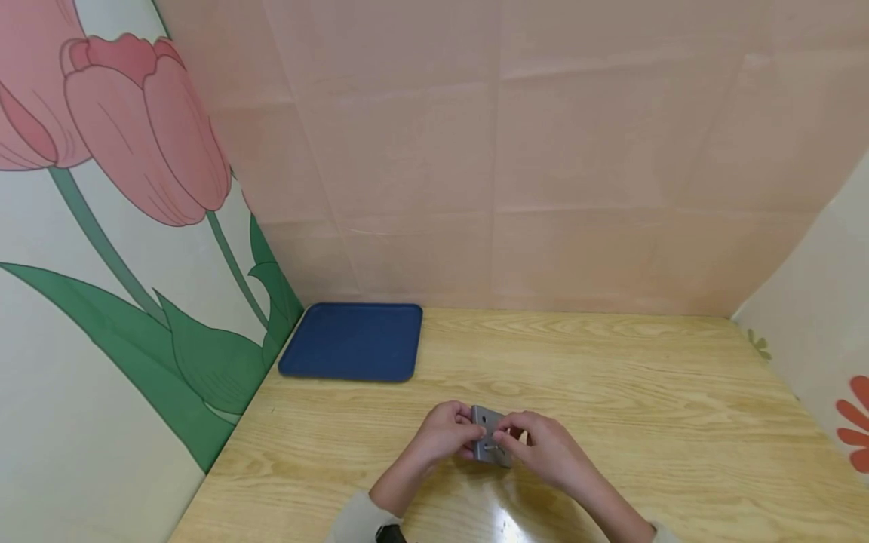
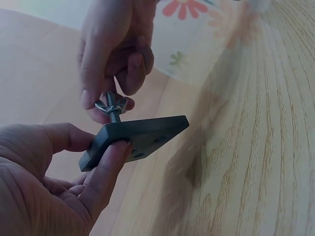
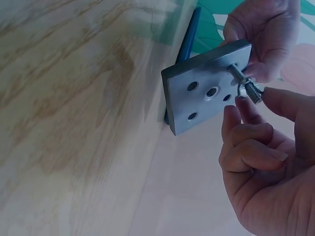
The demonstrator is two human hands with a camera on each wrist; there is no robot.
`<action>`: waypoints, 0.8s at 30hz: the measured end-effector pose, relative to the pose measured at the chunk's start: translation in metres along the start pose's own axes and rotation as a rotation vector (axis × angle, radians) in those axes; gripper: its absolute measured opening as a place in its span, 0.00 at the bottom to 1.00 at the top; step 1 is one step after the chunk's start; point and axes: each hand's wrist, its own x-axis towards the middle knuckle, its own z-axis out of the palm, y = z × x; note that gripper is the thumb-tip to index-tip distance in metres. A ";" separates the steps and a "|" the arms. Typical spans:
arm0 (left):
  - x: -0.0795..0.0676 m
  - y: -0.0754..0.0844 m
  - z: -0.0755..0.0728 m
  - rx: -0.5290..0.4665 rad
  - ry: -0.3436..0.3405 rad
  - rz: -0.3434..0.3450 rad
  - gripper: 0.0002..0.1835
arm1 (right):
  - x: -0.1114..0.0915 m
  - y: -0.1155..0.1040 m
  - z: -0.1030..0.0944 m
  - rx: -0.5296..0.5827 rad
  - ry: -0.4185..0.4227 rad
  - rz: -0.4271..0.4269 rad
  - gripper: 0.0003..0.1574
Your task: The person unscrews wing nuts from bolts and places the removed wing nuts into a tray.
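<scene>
Right wrist cam: L hand (image 3: 266, 34) clamped on metal plate (image 3: 204, 78); R hand (image 3: 270, 167) pinches wing nut (image 3: 242, 88) partway up bolt (image 3: 236, 73), which sticks out nr plate's corner.

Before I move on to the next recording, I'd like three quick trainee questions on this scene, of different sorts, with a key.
1. Which grip holds the plate: A) left, B) right, C) neither?
2. True or false: the nut sits flush against the plate.
3. Fill in: on the table, beyond and left of the person's work, lies a blue ____.

Key:
1. A: the left grip; the right grip is at the nut.
2. False: bare bolt thread shows between them.
3. Tray.
</scene>
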 end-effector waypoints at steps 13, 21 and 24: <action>0.001 -0.001 -0.002 0.012 0.004 -0.009 0.12 | -0.002 0.001 0.000 0.017 -0.053 -0.026 0.08; 0.000 0.000 -0.001 0.019 0.001 -0.002 0.12 | -0.003 0.000 -0.001 0.011 -0.055 -0.048 0.09; 0.000 0.000 0.000 0.016 -0.001 0.004 0.12 | -0.004 0.000 -0.001 0.005 -0.052 -0.049 0.10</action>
